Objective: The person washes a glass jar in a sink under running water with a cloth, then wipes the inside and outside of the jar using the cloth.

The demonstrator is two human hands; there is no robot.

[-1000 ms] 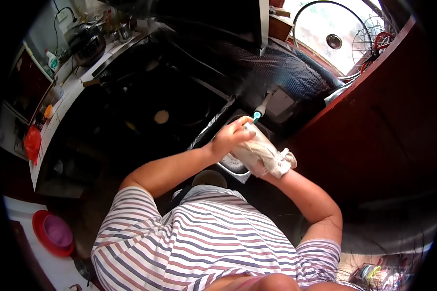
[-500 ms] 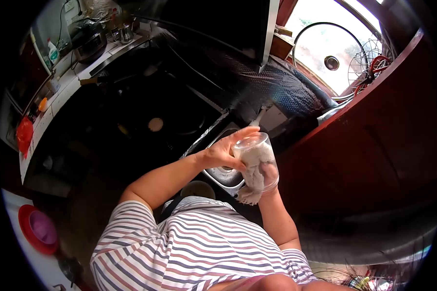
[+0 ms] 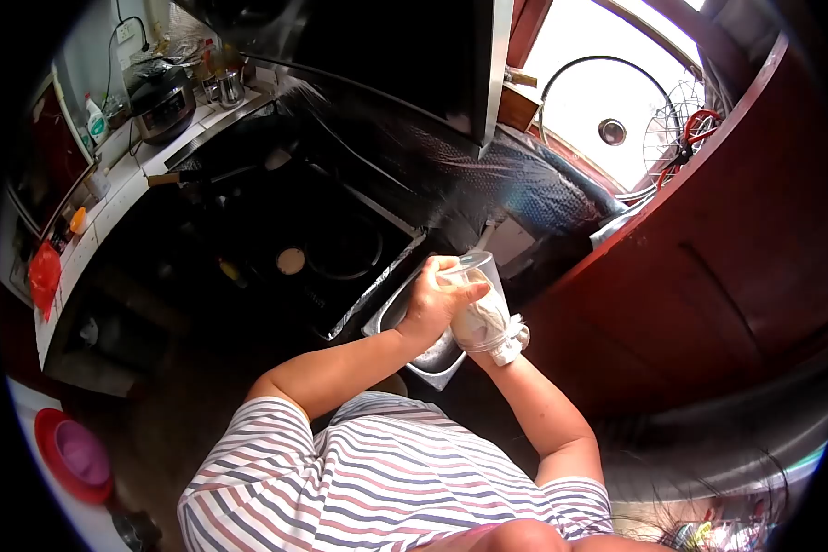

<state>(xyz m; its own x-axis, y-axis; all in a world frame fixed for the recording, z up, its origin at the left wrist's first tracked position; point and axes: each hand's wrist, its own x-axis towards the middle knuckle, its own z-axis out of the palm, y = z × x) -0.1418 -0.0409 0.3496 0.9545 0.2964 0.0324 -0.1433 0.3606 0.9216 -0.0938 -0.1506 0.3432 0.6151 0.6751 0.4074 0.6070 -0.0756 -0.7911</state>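
My left hand (image 3: 440, 299) is wrapped round the outside of a clear plastic cup (image 3: 478, 267), which tilts over the sink. My right hand (image 3: 478, 333) is pushed into the cup's mouth from below, together with a white cloth (image 3: 510, 342). The cloth bunches inside the cup, and one end hangs out over the wrist. Cloth and cup mostly cover the right-hand fingers. Beneath both hands lies a steel sink (image 3: 440, 373), partly hidden by them.
A dark stove (image 3: 290, 290) is left of the sink. A pressure cooker (image 3: 163, 106) and a spray bottle (image 3: 96, 120) stand on the tiled counter (image 3: 110, 198). A red-brown panel (image 3: 690, 304) rises at the right, below a bright window (image 3: 598, 101).
The left hand has shifted its hold on the cup, with the thumb now across its side. The cup has turned slightly, and the cloth's loose end has swung right. The view has shifted slightly.
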